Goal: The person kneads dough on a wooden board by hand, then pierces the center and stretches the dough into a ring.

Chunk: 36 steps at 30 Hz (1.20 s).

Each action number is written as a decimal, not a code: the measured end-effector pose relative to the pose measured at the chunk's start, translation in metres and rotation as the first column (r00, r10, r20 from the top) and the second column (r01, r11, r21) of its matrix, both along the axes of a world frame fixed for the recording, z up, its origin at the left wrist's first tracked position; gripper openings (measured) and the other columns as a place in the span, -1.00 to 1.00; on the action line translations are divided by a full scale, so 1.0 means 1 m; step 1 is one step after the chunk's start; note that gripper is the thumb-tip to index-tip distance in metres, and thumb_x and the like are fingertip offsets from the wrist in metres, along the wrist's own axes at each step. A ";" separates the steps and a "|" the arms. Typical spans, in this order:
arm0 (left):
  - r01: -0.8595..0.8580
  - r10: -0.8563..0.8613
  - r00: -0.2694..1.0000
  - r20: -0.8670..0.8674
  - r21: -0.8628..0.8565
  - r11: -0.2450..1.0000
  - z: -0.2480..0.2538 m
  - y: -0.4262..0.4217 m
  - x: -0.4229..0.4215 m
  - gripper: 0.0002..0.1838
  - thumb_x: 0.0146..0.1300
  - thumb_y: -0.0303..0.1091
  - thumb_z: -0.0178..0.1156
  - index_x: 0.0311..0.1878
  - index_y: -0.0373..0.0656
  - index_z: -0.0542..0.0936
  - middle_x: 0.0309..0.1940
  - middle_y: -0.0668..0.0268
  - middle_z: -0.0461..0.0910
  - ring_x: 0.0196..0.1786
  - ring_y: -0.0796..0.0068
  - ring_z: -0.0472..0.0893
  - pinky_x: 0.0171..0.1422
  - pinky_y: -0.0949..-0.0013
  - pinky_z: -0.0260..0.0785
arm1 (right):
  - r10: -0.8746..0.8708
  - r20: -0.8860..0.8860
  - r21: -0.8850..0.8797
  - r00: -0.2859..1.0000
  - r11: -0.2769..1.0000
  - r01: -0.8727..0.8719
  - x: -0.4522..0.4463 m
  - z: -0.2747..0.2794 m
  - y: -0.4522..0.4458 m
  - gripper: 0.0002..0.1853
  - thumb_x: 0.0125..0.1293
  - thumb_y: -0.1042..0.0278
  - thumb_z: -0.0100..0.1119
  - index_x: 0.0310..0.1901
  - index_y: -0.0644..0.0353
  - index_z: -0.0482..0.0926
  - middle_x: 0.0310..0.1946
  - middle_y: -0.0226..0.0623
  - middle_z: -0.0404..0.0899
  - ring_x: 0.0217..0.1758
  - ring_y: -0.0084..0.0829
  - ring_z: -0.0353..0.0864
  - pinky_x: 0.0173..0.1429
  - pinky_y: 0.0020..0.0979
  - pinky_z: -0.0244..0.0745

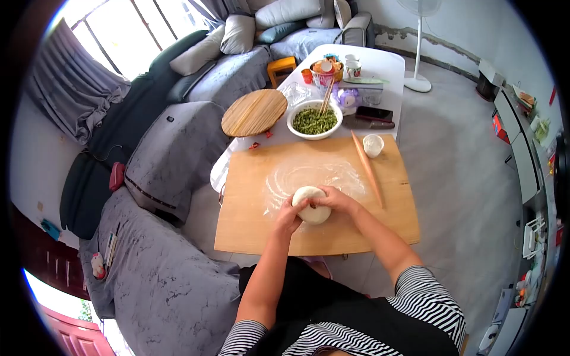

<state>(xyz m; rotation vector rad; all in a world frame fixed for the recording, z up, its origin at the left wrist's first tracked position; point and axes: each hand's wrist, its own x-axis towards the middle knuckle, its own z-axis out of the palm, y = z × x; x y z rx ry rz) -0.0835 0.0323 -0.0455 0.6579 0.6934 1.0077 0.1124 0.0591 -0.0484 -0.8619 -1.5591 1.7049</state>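
Note:
A thick round of pale dough (315, 216) with a hole at its middle is held just over the wooden board (246, 202). My left hand (289, 216) grips its left side, and my right hand (336, 199) closes around the right side. Both thumbs press in at the hole; fingers underneath are hidden. Loose flour (285, 175) is smeared across the board beyond the dough. To the right lies a tapered rolling pin (368, 169), and a small bowl of white flour (373, 146) sits beside its far end.
Behind the board stands a white bowl (291, 126) of chopped greens with chopsticks (326, 98) in it. A round slatted wooden lid (252, 113) lies left of it. A knife (374, 124) and dark phone (374, 113) are to its right. Grey-covered sofas (172, 154) line the left.

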 end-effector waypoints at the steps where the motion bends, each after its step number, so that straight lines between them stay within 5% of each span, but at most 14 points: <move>1: 0.044 -0.041 0.995 -0.087 0.036 0.998 0.003 0.000 0.001 -0.51 0.17 -0.47 0.28 0.16 -0.25 0.37 0.02 0.18 0.50 0.06 0.26 0.53 0.16 0.15 0.44 | 0.041 0.035 -0.023 0.999 0.999 -0.040 0.001 -0.006 0.003 -0.58 0.20 0.15 0.32 0.00 0.24 0.52 -0.16 -0.38 0.58 -0.08 -0.56 0.52 -0.01 -0.47 0.44; 3: 0.071 -0.067 0.992 -0.104 0.031 0.997 0.011 -0.002 0.003 -0.48 0.13 -0.48 0.33 0.15 -0.25 0.38 -0.01 0.18 0.51 0.04 0.30 0.53 0.14 0.22 0.45 | -0.020 -0.021 0.006 1.000 1.000 0.020 -0.002 -0.015 0.004 -0.59 0.17 0.18 0.34 -0.04 0.25 0.54 -0.18 -0.36 0.59 -0.12 -0.55 0.53 -0.03 -0.46 0.45; 5: 0.065 -0.002 0.922 -0.387 0.150 0.987 0.017 -0.006 0.009 -0.47 0.07 -0.53 0.34 0.13 -0.25 0.39 -0.06 0.19 0.53 0.00 0.35 0.55 0.08 0.26 0.47 | -0.086 -0.079 0.015 0.993 0.996 0.087 -0.002 -0.019 0.002 -0.60 0.14 0.21 0.37 -0.07 0.27 0.55 -0.21 -0.33 0.60 -0.16 -0.53 0.54 -0.04 -0.45 0.45; 9: 0.057 0.089 0.847 -0.525 0.255 0.965 -0.008 0.004 0.008 -0.47 0.01 -0.60 0.31 0.10 -0.26 0.40 -0.10 0.20 0.54 -0.05 0.38 0.56 0.02 0.30 0.49 | -0.192 -0.022 0.024 0.981 0.981 0.192 -0.009 -0.012 -0.004 -0.57 0.12 0.21 0.38 -0.06 0.30 0.54 -0.17 -0.26 0.61 -0.11 -0.48 0.56 0.00 -0.43 0.46; 11: -0.092 0.254 0.775 -0.579 0.295 0.951 -0.019 0.007 0.007 -0.49 -0.10 -0.58 0.35 0.00 -0.25 0.45 -0.17 0.26 0.55 -0.11 0.45 0.55 -0.06 0.35 0.45 | -0.203 -0.008 0.045 0.979 0.978 0.203 -0.007 -0.016 -0.001 -0.54 0.11 0.19 0.39 -0.04 0.31 0.53 -0.14 -0.23 0.61 -0.10 -0.44 0.57 0.01 -0.41 0.46; 15: -0.165 0.246 0.774 -0.584 0.189 0.968 -0.008 0.006 0.002 -0.45 -0.13 -0.55 0.38 0.02 -0.32 0.45 -0.16 0.20 0.56 -0.10 0.42 0.56 -0.04 0.36 0.46 | -0.198 0.317 0.273 0.927 0.955 0.111 0.013 0.018 -0.002 -0.44 0.07 0.12 0.40 0.04 0.29 0.51 -0.10 -0.10 0.61 -0.08 -0.31 0.60 0.05 -0.38 0.46; 17: -0.144 0.241 0.774 -0.586 0.208 0.968 -0.006 0.004 0.000 -0.41 -0.10 -0.51 0.41 0.06 -0.34 0.43 -0.15 0.17 0.57 -0.11 0.40 0.57 -0.04 0.35 0.47 | -0.409 0.430 0.489 0.805 0.855 0.173 0.032 0.021 0.010 -0.54 0.09 0.16 0.37 -0.05 0.29 0.57 -0.17 -0.04 0.63 -0.16 -0.27 0.64 -0.03 -0.35 0.51; 19: -0.080 0.216 0.771 -0.599 0.245 0.966 -0.002 0.001 0.000 -0.40 -0.02 -0.39 0.43 0.09 -0.34 0.41 -0.14 0.16 0.57 -0.11 0.40 0.57 -0.06 0.35 0.47 | -0.558 0.436 0.510 0.706 0.800 0.317 0.057 0.032 0.022 -0.62 0.08 0.17 0.34 -0.14 0.27 0.63 -0.22 0.01 0.63 -0.16 -0.18 0.65 -0.05 -0.25 0.53; 22: -0.058 0.162 0.755 -0.635 0.181 0.982 0.006 0.000 0.001 -0.41 0.08 -0.27 0.39 0.12 -0.34 0.39 -0.11 0.14 0.56 -0.08 0.39 0.56 -0.06 0.35 0.46 | -0.781 0.474 0.670 0.406 0.619 0.410 0.095 0.046 0.052 -0.79 0.10 0.31 0.24 -0.31 0.27 0.65 -0.28 0.00 0.63 -0.22 -0.12 0.65 -0.13 -0.22 0.55; 25: -0.092 0.233 0.673 -0.702 0.234 0.968 0.001 0.000 0.004 -0.43 0.16 -0.19 0.32 0.12 -0.34 0.39 -0.09 0.13 0.55 -0.07 0.38 0.56 -0.06 0.35 0.44 | -0.860 0.506 0.829 0.068 0.506 0.238 0.128 0.039 0.086 -0.86 0.11 0.41 0.11 -0.42 0.23 0.65 -0.34 0.01 0.63 -0.24 -0.08 0.65 -0.18 -0.17 0.55; 28: -0.121 0.267 0.649 -0.713 0.250 0.961 0.000 -0.003 0.008 -0.44 0.19 -0.17 0.30 0.12 -0.33 0.39 -0.09 0.12 0.56 -0.07 0.39 0.56 -0.05 0.33 0.44 | -0.729 0.680 0.731 -0.075 0.666 0.149 0.138 0.041 0.104 -0.83 0.12 0.44 0.06 -0.38 0.21 0.68 -0.31 -0.01 0.64 -0.21 -0.09 0.66 -0.17 -0.16 0.55; 36: -0.164 0.319 0.640 -0.699 0.282 0.945 0.000 -0.007 0.011 -0.46 0.14 -0.17 0.32 0.09 -0.31 0.43 -0.11 0.10 0.58 -0.07 0.36 0.58 -0.03 0.33 0.43 | -0.715 0.693 0.720 -0.091 0.691 0.061 0.143 0.034 0.119 -0.84 0.02 0.42 0.15 -0.37 0.20 0.69 -0.33 -0.02 0.64 -0.26 -0.07 0.66 -0.24 -0.12 0.54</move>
